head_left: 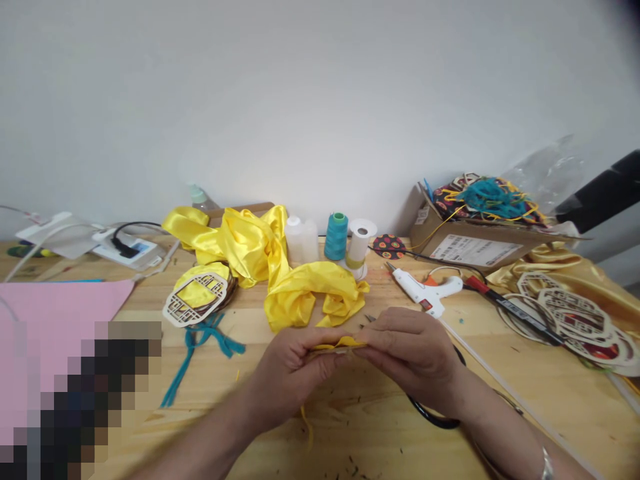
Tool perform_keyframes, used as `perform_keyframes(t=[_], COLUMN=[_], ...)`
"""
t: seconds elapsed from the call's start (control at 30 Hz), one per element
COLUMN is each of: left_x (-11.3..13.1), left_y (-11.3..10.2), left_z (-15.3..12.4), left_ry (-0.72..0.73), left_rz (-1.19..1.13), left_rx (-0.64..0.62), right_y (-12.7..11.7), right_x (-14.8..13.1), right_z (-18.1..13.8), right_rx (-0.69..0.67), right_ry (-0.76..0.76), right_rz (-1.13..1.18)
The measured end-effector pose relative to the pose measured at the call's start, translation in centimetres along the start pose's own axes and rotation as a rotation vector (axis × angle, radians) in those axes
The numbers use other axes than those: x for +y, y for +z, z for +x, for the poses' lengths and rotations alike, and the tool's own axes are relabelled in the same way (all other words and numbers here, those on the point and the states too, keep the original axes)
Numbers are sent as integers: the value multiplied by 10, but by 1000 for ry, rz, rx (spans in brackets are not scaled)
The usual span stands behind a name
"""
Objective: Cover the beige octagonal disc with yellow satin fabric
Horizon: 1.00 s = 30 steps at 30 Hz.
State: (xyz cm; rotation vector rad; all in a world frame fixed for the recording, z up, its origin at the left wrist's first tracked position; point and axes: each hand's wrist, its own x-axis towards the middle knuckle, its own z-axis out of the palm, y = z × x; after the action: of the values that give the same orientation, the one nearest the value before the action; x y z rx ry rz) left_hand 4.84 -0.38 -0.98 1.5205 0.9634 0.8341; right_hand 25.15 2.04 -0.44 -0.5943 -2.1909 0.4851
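Observation:
My left hand [287,373] and my right hand [417,353] meet near the middle of the head view. Between them they pinch a thin, flat wooden piece with yellow fabric [340,344] along its upper side, seen nearly edge-on. Both hands are closed, thumbs toward me, and most of the piece is hidden behind the fingers. A yellow strand [307,430] shows below my left hand. Under my right hand lie scissors with black handles [434,421]. Just beyond the hands is a crumpled length of yellow satin [290,293].
Cut-out wooden frames [197,300] and teal cord [186,357] are at left. Behind stand a white bottle [295,241], teal thread cone [337,239] and white spool [361,240]. A glue gun [425,292], cardboard box [475,245] and more wooden frames [575,317] are right.

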Motion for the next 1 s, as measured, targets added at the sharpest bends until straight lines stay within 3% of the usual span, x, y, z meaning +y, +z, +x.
perform_keyframes(t=[0.27, 0.53, 0.73, 0.87, 1.0], left_x=[0, -1, -1, -3, -6], left_y=[3, 1, 2, 1, 0], left_z=[0, 4, 7, 8, 10], left_ry=[41, -244, -321, -360, -339], left_rz=[88, -82, -204, -202, -363], left_rx=[72, 158, 220, 270, 275], right_y=[3, 6, 12, 18, 24], right_x=[-1, 0, 5, 7, 9], right_z=[2, 4, 0, 1, 4], right_rx=[29, -56, -93, -55, 71], right_ry=[100, 510, 653, 707, 754], right_rz=[-1, 242, 334, 379, 389])
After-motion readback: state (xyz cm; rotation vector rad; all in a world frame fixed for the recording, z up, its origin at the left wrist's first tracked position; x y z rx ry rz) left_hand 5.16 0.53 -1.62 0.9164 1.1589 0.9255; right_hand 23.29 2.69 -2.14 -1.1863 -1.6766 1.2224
